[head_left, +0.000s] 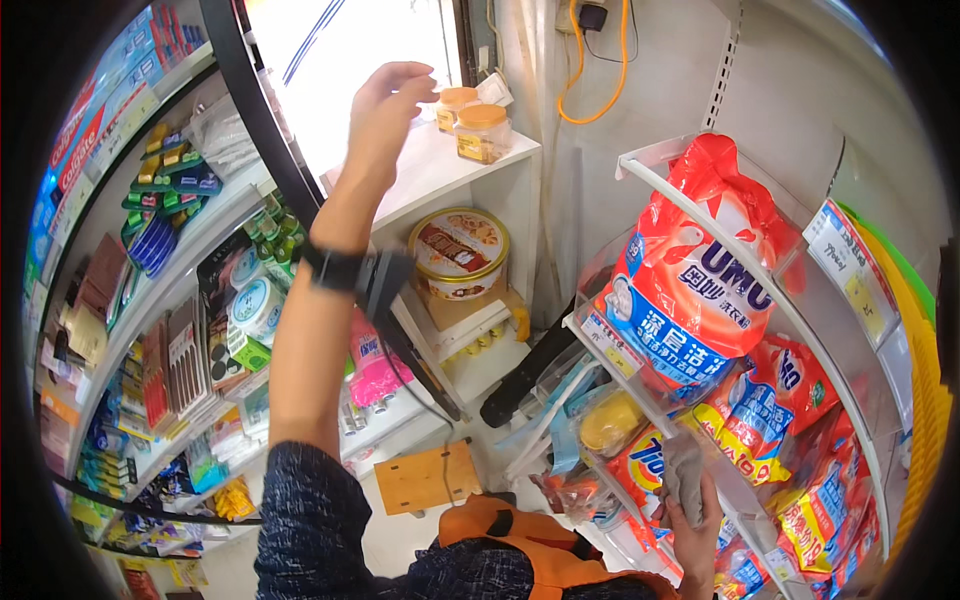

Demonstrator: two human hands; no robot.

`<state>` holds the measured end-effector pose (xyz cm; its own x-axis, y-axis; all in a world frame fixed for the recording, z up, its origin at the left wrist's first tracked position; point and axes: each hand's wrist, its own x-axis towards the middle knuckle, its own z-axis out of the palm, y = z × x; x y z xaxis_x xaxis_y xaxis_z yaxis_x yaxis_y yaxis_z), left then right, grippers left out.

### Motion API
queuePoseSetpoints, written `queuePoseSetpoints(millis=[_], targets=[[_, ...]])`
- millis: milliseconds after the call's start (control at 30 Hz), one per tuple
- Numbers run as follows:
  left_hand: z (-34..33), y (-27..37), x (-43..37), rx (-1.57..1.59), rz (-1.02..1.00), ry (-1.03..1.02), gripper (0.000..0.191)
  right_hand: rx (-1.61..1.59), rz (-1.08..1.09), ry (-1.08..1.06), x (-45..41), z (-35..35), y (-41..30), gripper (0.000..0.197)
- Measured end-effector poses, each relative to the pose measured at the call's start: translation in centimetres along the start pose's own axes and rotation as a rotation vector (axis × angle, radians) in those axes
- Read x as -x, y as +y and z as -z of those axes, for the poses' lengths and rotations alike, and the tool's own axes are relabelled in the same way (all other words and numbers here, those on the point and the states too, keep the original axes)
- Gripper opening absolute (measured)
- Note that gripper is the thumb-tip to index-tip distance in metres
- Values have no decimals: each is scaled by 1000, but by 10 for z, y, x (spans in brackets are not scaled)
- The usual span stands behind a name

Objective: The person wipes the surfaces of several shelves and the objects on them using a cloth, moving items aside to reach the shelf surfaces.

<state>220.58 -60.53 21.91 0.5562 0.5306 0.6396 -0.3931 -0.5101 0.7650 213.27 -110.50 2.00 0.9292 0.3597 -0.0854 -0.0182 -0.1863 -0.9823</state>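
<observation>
My left hand (390,105) is raised over a white shelf top (420,169), its fingers loosely curled and apart, with nothing seen in them. Just right of its fingertips stand two clear plastic jars with orange lids, the nearer jar (482,135) in front of the farther jar (452,109). A black wristband (337,270) with a dark device circles my left wrist. At the lower right, my right hand (694,529) grips a folded grey cloth (682,476). The cloth is beside the rack edge, in front of bags of laundry powder.
A large red laundry powder bag (690,277) rests on the right rack (705,210). Below the jars sits a round tin (459,251). Curved shelves (247,195) of small goods line the left. A wooden stool (427,476) stands on the floor; an orange cable (592,118) hangs on the wall.
</observation>
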Motion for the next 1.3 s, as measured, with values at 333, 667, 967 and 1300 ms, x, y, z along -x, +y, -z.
queuePoseSetpoints(millis=[333,667,967,1300], targets=[[-58,-175,-126,-664,-53,-478,90,315,-222,299,16,-2,-17,64],[-67,-157,-132,-1156,103,-864,94,353,-83,355,-14,-32,-14,58],[30,-147,-147,-1631,482,-818,88,158,-129,197,-41,-39,-6,58],[12,-136,-161,-1701,555,-734,82,155,-284,185,-49,-40,-14,62]])
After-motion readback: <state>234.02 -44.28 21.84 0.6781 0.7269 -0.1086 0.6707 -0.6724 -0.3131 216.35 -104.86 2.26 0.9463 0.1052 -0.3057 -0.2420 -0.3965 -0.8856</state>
